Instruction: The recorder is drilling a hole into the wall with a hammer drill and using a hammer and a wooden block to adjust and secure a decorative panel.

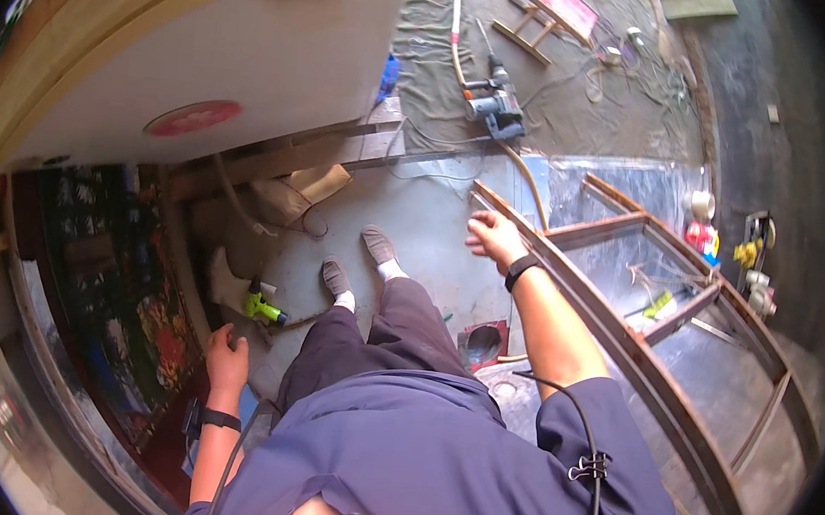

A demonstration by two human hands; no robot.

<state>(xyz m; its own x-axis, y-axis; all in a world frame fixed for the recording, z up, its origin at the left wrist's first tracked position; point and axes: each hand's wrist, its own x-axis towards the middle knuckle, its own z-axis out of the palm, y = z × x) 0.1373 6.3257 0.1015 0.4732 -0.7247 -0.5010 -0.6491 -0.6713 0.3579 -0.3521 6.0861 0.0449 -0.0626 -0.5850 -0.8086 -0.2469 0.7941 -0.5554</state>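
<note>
My right hand [496, 241] is held beside the upper end of a rusty angle-iron frame [583, 292], its fingers loosely bent and apart with nothing visible in them. Whether it touches the frame I cannot tell. Low on the left hangs my left hand [228, 357], fingers slightly curled and spread, also without a visible object. Just ahead of it lies a lime-green cordless power tool [266, 309] on the floor. A black band circles each wrist.
A corded rotary hammer [498, 107] lies ahead on a wrinkled cloth [625, 109], with hoses and cables around it. A large pale panel [251, 73] overhangs the left. Near my feet are a brown bag-like thing [304, 193] and a red-rimmed square piece [481, 346].
</note>
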